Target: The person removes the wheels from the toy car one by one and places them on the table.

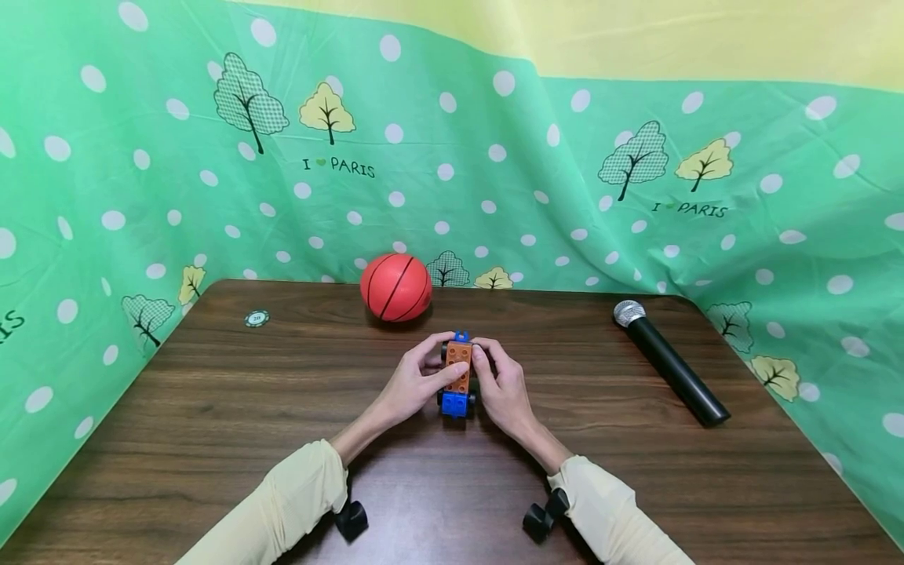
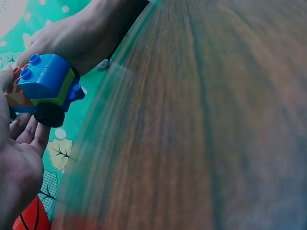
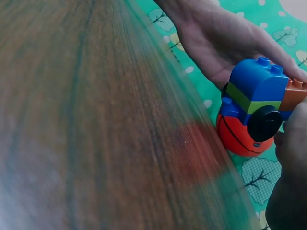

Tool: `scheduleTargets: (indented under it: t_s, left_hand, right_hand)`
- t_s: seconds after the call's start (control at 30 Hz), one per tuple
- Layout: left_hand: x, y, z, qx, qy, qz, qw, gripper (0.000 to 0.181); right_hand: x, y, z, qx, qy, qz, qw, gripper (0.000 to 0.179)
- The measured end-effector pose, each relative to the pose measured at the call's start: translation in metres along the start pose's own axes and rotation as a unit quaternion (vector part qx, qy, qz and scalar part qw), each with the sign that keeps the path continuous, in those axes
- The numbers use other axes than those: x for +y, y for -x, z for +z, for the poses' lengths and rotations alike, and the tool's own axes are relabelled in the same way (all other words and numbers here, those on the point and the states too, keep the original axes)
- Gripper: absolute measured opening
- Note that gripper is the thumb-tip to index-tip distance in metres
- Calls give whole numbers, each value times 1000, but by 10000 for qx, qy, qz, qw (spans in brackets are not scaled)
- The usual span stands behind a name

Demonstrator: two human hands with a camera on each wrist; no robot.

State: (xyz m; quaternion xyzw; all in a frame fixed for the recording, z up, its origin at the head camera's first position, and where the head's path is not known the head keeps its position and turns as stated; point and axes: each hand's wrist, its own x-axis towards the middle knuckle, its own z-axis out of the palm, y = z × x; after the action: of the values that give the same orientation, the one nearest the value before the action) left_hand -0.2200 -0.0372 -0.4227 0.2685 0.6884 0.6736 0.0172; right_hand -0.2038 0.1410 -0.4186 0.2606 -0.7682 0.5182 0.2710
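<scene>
A toy car (image 1: 454,405) built of blocks is held between both hands over the middle of the table. It has orange studded bricks on top, a rounded blue brick (image 2: 45,79) over a thin green layer at the near end, and black wheels (image 3: 265,123). My left hand (image 1: 411,383) grips it from the left, thumb across the orange bricks and index finger at the far end. On the other side, my right hand (image 1: 505,390) holds the far right part with thumb and bent fingers. The far right wheel is largely hidden by that hand.
A red ball (image 1: 396,287) with black lines sits at the table's back edge, beyond the hands. To the right lies a black microphone (image 1: 671,365) with a silver head. A small round chip (image 1: 257,318) is at the back left. A green patterned cloth (image 1: 452,212) hangs behind the table (image 1: 212,392).
</scene>
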Motion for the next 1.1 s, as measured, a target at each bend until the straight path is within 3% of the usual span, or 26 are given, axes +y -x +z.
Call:
scheduleTargets:
  t_s: [0.17, 0.5, 0.67, 0.9, 1.1]
  left_hand:
    - [1, 1, 0, -24, -15, -37, 10000, 47]
    - [0, 3, 1, -133, -127, -76, 9998, 52]
    - [0, 3, 1, -171, -118, -40, 9998, 51]
    - [1, 4, 0, -75, -192, -64, 9998, 50]
    - [0, 4, 2, -168, -70, -111, 9998, 53]
  right_hand:
    - [19, 3, 0, 95, 357, -391, 9986, 19]
    - [27, 3, -5, 55, 788, -1212, 9895, 15]
    - [28, 2, -6, -46, 819, -1292, 9882, 14]
    - [29, 3, -6, -103, 701, -1078, 9916, 17]
    - [29, 3, -8, -25, 751, -1253, 9893, 16]
